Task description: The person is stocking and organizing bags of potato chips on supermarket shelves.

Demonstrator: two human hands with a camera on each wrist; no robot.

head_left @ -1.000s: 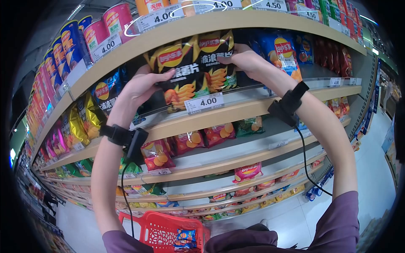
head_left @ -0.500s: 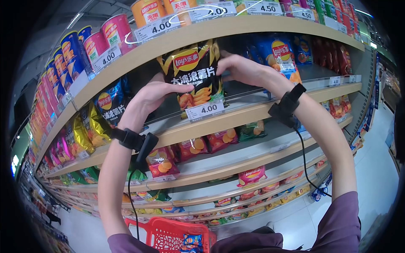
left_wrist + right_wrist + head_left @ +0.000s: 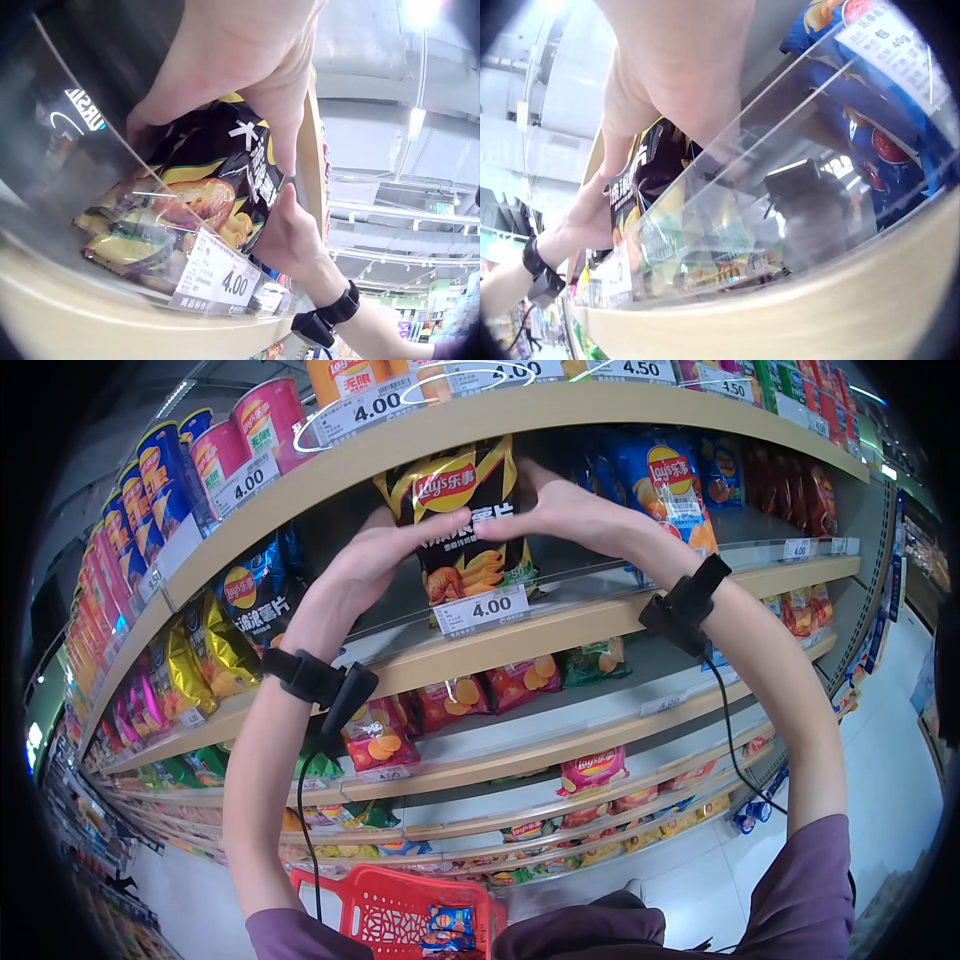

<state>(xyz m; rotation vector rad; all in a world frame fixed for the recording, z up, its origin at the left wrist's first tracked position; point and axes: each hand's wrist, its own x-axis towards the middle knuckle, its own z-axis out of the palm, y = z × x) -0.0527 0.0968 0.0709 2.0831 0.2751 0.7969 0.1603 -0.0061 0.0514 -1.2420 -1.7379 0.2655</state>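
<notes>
A black-and-yellow bag of Lay's potato chips (image 3: pixel 445 485) stands upright on the upper shelf, behind a 4.00 price tag (image 3: pixel 485 610). My left hand (image 3: pixel 370 560) holds its left side, the thumb lying across the front. From the other side my right hand (image 3: pixel 575 510) grips it, its thumb pointing inward so both thumb tips come close over the lettering. The remaining fingers are mostly hidden at the sides and behind. In the left wrist view the bag (image 3: pixel 225 180) sits behind the clear shelf lip; the right wrist view shows its dark edge (image 3: pixel 660 161) under the right hand (image 3: pixel 679 75).
A wooden shelf edge (image 3: pixel 560 415) with chip canisters (image 3: pixel 272 420) runs just above the hands. Blue chip bags stand to the right (image 3: pixel 668 475) and left (image 3: pixel 255 590). Lower shelves hold more bags. A red basket (image 3: pixel 365 910) with small blue packets (image 3: pixel 450 922) is below.
Two black bags showed side by side a second ago; now a single front one faces me, lined up behind the tag. The thumbs have moved inward and up across its front.
</notes>
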